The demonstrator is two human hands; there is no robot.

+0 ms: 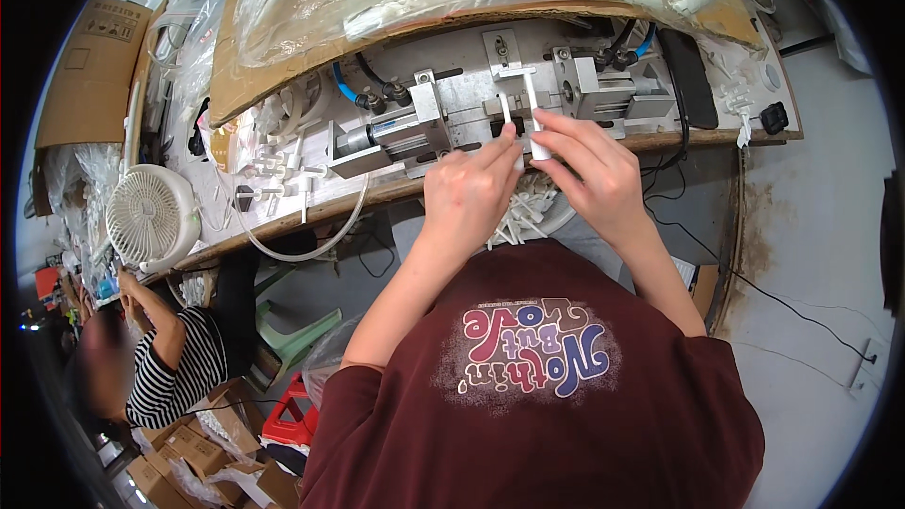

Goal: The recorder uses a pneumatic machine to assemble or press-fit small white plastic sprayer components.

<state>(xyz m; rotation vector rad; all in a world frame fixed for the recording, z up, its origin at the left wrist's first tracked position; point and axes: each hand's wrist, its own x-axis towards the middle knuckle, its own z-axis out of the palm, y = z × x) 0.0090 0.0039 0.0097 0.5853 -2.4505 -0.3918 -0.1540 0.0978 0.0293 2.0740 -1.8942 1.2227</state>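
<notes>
My left hand (469, 187) is closed, its fingertips pinching a slim white plastic rod (506, 109) that points up toward the metal jig. Beside it, my right hand (596, 170) grips a longer white plastic stick (531, 99) between thumb and fingers. The stick's upper end reaches a small white crosspiece at the middle of the jig; whether they are joined I cannot tell. Facing that middle from both sides are a left metal cylinder unit (391, 135) and a right metal cylinder unit (617, 85). Below my hands sits a heap of white plastic pieces (530, 214), partly hidden.
Blue and black hoses feed the jig. A dark phone-like slab (688, 80) lies right of it. Left are loose white parts (273, 170), a clear looped tube and a white fan (151, 215). Plastic-covered cardboard (452, 24) overhangs behind. A co-worker in stripes (189, 358) sits left.
</notes>
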